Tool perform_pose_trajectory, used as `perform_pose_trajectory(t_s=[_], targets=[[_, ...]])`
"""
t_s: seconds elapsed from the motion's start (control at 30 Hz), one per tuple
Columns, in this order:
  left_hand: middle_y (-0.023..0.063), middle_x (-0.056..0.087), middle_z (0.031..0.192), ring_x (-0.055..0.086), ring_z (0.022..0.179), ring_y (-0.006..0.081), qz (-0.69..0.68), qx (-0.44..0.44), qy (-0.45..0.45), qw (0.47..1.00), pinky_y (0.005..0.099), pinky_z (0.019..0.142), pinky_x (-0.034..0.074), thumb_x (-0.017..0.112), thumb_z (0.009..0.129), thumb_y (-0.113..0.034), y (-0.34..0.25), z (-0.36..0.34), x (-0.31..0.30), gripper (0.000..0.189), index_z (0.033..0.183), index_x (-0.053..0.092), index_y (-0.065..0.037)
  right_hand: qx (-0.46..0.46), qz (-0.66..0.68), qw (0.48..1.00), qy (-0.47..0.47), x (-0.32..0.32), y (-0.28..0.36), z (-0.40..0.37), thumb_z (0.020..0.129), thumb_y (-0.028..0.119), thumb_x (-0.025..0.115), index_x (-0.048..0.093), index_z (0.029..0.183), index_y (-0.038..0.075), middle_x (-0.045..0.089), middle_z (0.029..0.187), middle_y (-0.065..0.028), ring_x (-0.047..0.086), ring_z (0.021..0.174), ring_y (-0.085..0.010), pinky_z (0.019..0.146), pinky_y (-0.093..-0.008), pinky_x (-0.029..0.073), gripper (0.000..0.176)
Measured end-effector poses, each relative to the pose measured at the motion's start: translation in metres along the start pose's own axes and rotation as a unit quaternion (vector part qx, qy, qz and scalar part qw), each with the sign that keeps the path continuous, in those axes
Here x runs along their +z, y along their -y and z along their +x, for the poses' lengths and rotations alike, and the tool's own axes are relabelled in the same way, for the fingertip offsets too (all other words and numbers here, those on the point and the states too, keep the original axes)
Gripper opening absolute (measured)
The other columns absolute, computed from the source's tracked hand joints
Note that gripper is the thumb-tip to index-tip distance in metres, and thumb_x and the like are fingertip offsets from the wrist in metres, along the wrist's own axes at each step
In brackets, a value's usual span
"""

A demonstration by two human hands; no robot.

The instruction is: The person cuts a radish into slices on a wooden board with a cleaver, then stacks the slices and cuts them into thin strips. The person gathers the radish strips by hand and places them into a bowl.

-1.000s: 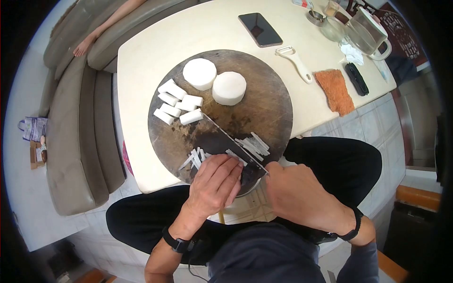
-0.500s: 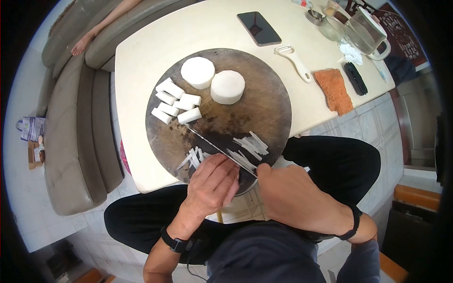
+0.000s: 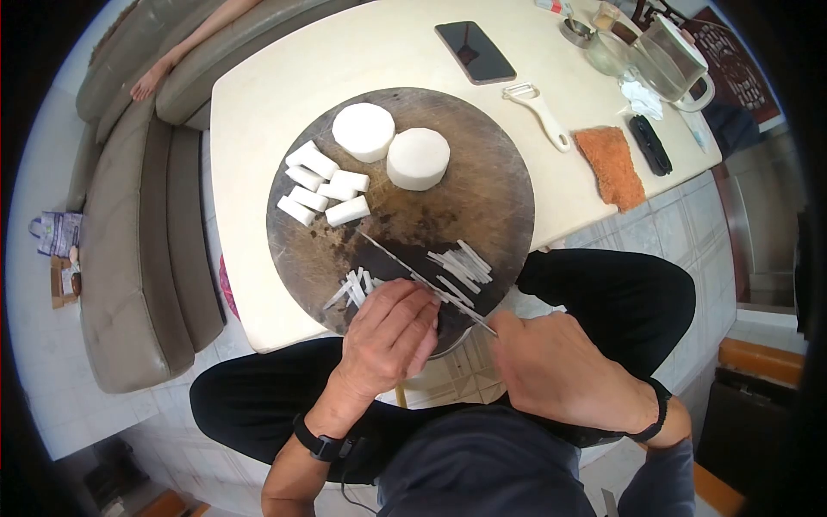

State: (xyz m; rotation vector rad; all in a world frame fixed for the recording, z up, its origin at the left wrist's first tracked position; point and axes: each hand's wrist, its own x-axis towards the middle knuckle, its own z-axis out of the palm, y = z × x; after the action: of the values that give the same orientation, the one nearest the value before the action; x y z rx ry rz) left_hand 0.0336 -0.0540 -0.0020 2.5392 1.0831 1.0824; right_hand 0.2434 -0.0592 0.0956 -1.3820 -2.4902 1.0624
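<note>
On a round dark chopping board (image 3: pixel 491 189), my right hand (image 3: pixel 551 366) is closed round the handle of a knife (image 3: pixel 401 263). The blade slants to the upper left, its edge beside the fingertips of my left hand (image 3: pixel 392 327). My left hand is bent and pressed down near the board's lower edge; what lies under its fingers is hidden. Thin white strips (image 3: pixel 465 265) lie right of the blade, and more strips (image 3: pixel 349 289) lie left of my left hand. Several white blocks (image 3: pixel 347 212) and two thick white rounds (image 3: pixel 418 159) rest farther back.
The board stands on a cream table (image 3: pixel 250 112). Beyond it are a phone (image 3: pixel 475 52), a peeler (image 3: pixel 543 116), an orange cloth (image 3: pixel 610 166), a black case (image 3: pixel 649 144) and a glass pitcher (image 3: pixel 668 60). A person's bare foot (image 3: pixel 152 79) rests on the sofa (image 3: pixel 129 258).
My right hand and the knife have moved a little to the right and down. A strip now lies farther from my left hand, which has stayed nearly in place.
</note>
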Motion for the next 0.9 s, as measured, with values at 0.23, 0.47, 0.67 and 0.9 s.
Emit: perform_pose_trajectory(t_s=[0.23,0.47,0.67,0.9], targets=[[0.0130,0.064,0.095,0.062,0.095,0.0286,-0.001,-0.001,-0.003,1.000,0.0396,0.084,0.053,0.071,0.063,0.002,-0.001,0.001,0.001,0.026,0.088,0.067,0.004,-0.027,-0.026,0.999,0.011,0.000,-0.001,0.015,0.068,0.000,0.063,0.049,0.078,-0.005,0.056,0.056,-0.0201,0.061,0.053,-0.0386,0.050,-0.0433,0.047,0.018],[0.0126,0.064,0.095,0.062,0.094,0.0297,-0.010,-0.007,-0.009,1.000,0.0400,0.083,0.053,0.072,0.064,0.004,-0.001,0.002,0.001,0.026,0.089,0.067,0.004,-0.018,-0.011,0.998,-0.059,0.015,-0.015,0.019,0.083,0.007,0.058,0.052,0.079,-0.003,0.054,0.058,-0.0198,0.058,0.058,-0.0397,0.052,-0.0438,0.045,0.013],[0.0120,0.064,0.096,0.061,0.091,0.0320,0.054,-0.061,-0.039,0.996,0.0410,0.077,0.050,0.076,0.063,-0.003,-0.003,0.000,-0.014,0.029,0.091,0.068,-0.001,0.032,0.053,0.996,-0.070,0.003,-0.010,0.004,0.086,0.006,0.056,0.051,0.080,-0.004,0.053,0.058,-0.0227,0.057,0.057,-0.0417,0.053,-0.0455,0.043,0.013],[0.0117,0.065,0.100,0.059,0.094,0.0319,0.112,-0.131,-0.001,0.985,0.0402,0.083,0.045,0.080,0.063,-0.006,-0.007,0.003,-0.025,0.032,0.093,0.068,-0.002,0.051,0.088,0.995,0.002,0.005,-0.007,0.003,0.087,0.007,0.054,0.049,0.079,-0.003,0.052,0.055,-0.0221,0.056,0.054,-0.0409,0.053,-0.0459,0.044,0.014]])
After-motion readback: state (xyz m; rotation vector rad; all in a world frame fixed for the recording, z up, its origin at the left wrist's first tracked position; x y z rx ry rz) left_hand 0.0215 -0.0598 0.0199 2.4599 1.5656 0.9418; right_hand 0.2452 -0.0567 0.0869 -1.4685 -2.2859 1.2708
